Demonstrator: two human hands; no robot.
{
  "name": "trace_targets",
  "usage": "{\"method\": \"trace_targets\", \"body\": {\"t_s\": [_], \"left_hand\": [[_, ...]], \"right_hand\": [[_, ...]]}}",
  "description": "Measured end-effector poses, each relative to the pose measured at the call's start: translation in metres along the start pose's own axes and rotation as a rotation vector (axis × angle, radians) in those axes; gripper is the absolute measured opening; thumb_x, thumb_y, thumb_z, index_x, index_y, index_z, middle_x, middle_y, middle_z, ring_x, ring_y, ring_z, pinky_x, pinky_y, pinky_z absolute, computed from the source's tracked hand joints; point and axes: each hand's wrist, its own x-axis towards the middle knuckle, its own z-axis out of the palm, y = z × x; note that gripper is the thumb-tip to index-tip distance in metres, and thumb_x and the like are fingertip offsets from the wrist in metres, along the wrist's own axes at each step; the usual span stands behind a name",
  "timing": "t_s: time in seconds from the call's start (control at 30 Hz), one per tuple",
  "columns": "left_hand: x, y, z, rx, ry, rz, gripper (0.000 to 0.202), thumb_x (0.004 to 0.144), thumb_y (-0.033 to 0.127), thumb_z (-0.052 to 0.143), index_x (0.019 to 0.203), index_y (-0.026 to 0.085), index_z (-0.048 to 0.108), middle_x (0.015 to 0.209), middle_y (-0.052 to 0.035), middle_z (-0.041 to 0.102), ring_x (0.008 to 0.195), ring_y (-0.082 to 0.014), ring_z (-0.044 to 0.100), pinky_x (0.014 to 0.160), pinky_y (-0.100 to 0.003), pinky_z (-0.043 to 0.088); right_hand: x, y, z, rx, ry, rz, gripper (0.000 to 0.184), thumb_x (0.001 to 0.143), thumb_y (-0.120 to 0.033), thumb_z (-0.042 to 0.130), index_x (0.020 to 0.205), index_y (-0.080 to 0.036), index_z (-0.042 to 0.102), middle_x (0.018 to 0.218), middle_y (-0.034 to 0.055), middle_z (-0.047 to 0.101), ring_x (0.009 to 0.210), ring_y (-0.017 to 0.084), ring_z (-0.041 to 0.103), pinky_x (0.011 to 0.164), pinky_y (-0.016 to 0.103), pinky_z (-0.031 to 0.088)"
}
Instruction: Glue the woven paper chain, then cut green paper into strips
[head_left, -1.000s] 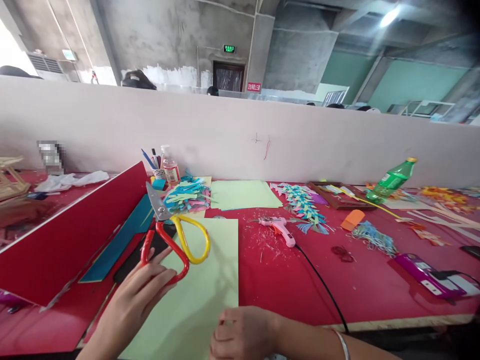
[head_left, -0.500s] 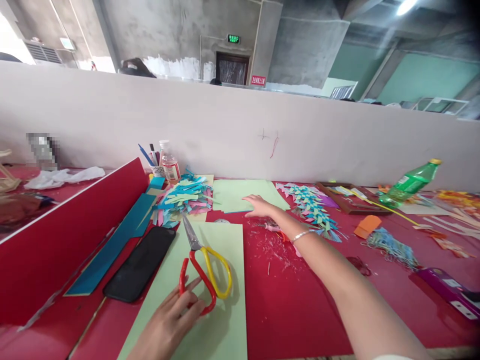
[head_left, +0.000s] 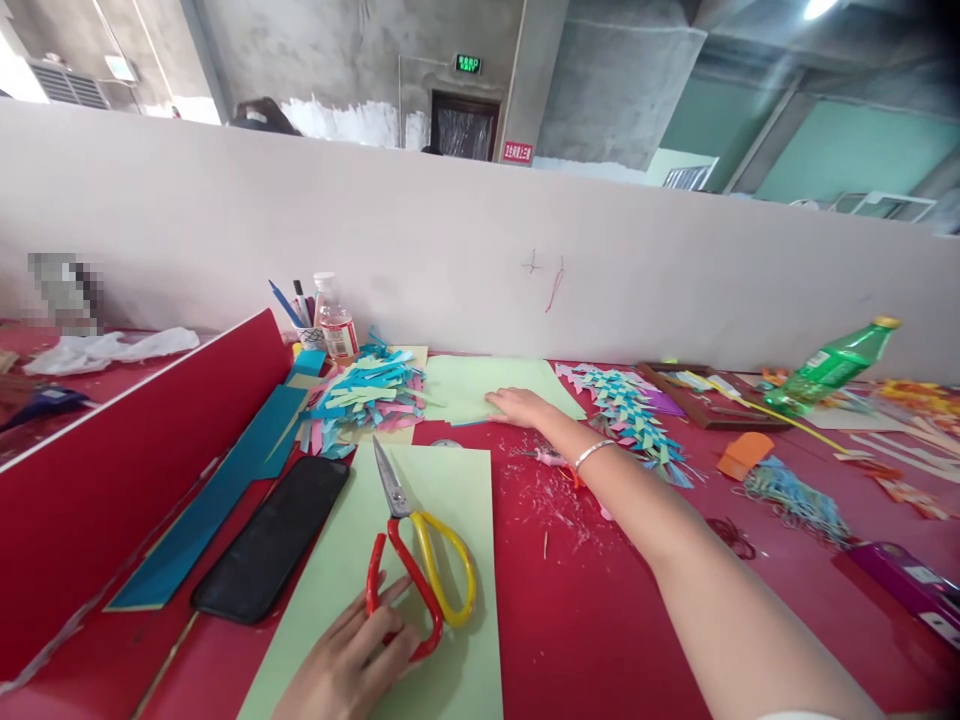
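Note:
My left hand (head_left: 352, 650) is closed around the red handle of a pair of scissors (head_left: 409, 530). The scissors have one red and one yellow handle, and their blades point away from me over a pale green sheet of paper (head_left: 457, 480). At the back, my right hand (head_left: 517, 407) rests on the front part of a stack of pale green paper (head_left: 469, 385), fingers stretched out to the left. Whether those fingers pinch a sheet is too small to tell. A bracelet is on my right wrist.
Left of the sheet lie a black phone (head_left: 274, 535) and blue paper strips (head_left: 187, 530) beside a red divider (head_left: 135, 470). Cut paper fringe (head_left: 367, 395) is heaped near a bottle (head_left: 335, 325). A braided paper strand (head_left: 622, 410), a wooden tray (head_left: 697, 410) and a green bottle (head_left: 832, 370) lie right.
The view has shifted slightly. The left hand and scissors sit a little lower and further right in view. My right hand stays at the paper stack, its fingers lying flatter.

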Motion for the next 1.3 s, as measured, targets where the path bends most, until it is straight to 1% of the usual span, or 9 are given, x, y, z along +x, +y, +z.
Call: {"method": "trace_targets", "body": {"t_s": [0.2, 0.47, 0.63, 0.8, 0.9, 1.0, 1.1, 1.2, 1.3], "left_hand": [[-0.002, -0.003, 0.003, 0.014, -0.004, 0.004, 0.025, 0.091, 0.026, 0.033, 0.086, 0.022, 0.058, 0.078, -0.0015, 0.058, 0.074, -0.0111, 0.057, 0.071, -0.016, 0.048], [0.006, 0.001, 0.001, 0.071, 0.059, 0.029, 0.028, 0.091, 0.024, 0.031, 0.081, 0.022, 0.057, 0.072, -0.0003, 0.057, 0.068, -0.0106, 0.057, 0.064, -0.016, 0.048], [0.006, 0.001, 0.001, 0.11, 0.074, 0.025, 0.027, 0.091, 0.025, 0.032, 0.08, 0.02, 0.055, 0.071, -0.0007, 0.057, 0.072, -0.0126, 0.059, 0.064, -0.019, 0.048], [0.006, 0.001, 0.001, 0.116, 0.053, 0.022, 0.027, 0.091, 0.025, 0.032, 0.079, 0.02, 0.055, 0.069, -0.0007, 0.057, 0.07, -0.013, 0.059, 0.062, -0.019, 0.048], [0.007, 0.002, 0.0, 0.115, 0.039, 0.015, 0.026, 0.091, 0.026, 0.032, 0.08, 0.02, 0.055, 0.07, -0.0004, 0.057, 0.068, -0.0124, 0.058, 0.062, -0.019, 0.048], [0.008, 0.002, -0.001, 0.111, 0.058, 0.01, 0.028, 0.092, 0.026, 0.03, 0.08, 0.021, 0.056, 0.069, -0.0001, 0.056, 0.066, -0.0113, 0.057, 0.061, -0.017, 0.047], [0.007, 0.0, 0.001, 0.126, 0.102, 0.027, 0.027, 0.091, 0.025, 0.031, 0.08, 0.021, 0.056, 0.068, 0.0001, 0.055, 0.066, -0.0117, 0.058, 0.063, -0.018, 0.048], [0.004, -0.001, 0.003, 0.123, 0.072, 0.031, 0.025, 0.091, 0.024, 0.033, 0.081, 0.021, 0.055, 0.069, -0.0001, 0.056, 0.068, -0.0128, 0.058, 0.063, -0.021, 0.048], [0.003, -0.002, 0.005, 0.11, 0.035, 0.024, 0.025, 0.091, 0.024, 0.032, 0.08, 0.02, 0.054, 0.069, -0.0002, 0.056, 0.066, -0.0129, 0.058, 0.061, -0.021, 0.047]], "right_hand": [[0.004, -0.012, -0.008, -0.049, 0.0, 0.046, 0.03, 0.085, -0.031, 0.048, 0.111, -0.017, 0.05, 0.111, 0.0071, 0.053, 0.093, 0.017, 0.055, 0.078, 0.037, 0.047], [-0.002, 0.014, -0.031, -0.05, 0.187, 0.16, 0.031, 0.085, -0.031, 0.048, 0.111, -0.016, 0.05, 0.11, 0.007, 0.054, 0.092, 0.017, 0.055, 0.077, 0.037, 0.048], [0.0, 0.019, -0.035, -0.074, 0.268, 0.208, 0.029, 0.085, -0.031, 0.047, 0.11, -0.016, 0.051, 0.111, 0.0075, 0.053, 0.094, 0.017, 0.055, 0.079, 0.037, 0.047], [-0.001, 0.019, -0.037, -0.059, 0.265, 0.181, 0.029, 0.085, -0.031, 0.048, 0.109, -0.016, 0.052, 0.111, 0.0075, 0.054, 0.093, 0.017, 0.055, 0.079, 0.037, 0.047], [-0.002, 0.019, -0.038, -0.046, 0.287, 0.217, 0.03, 0.085, -0.031, 0.048, 0.11, -0.016, 0.051, 0.11, 0.0073, 0.053, 0.093, 0.017, 0.055, 0.078, 0.037, 0.047], [-0.001, 0.02, -0.041, -0.034, 0.306, 0.215, 0.028, 0.085, -0.031, 0.047, 0.109, -0.016, 0.051, 0.11, 0.0071, 0.054, 0.093, 0.017, 0.055, 0.079, 0.037, 0.047], [0.001, 0.022, -0.045, -0.021, 0.319, 0.22, 0.028, 0.085, -0.031, 0.047, 0.109, -0.016, 0.052, 0.111, 0.007, 0.054, 0.094, 0.017, 0.054, 0.08, 0.038, 0.046], [0.002, 0.027, -0.048, -0.002, 0.293, 0.251, 0.028, 0.085, -0.032, 0.047, 0.108, -0.016, 0.052, 0.109, 0.0068, 0.054, 0.092, 0.016, 0.055, 0.078, 0.037, 0.047], [0.002, 0.031, -0.046, 0.026, 0.245, 0.235, 0.029, 0.085, -0.032, 0.048, 0.109, -0.016, 0.051, 0.108, 0.0067, 0.054, 0.091, 0.016, 0.055, 0.077, 0.037, 0.047]]}}
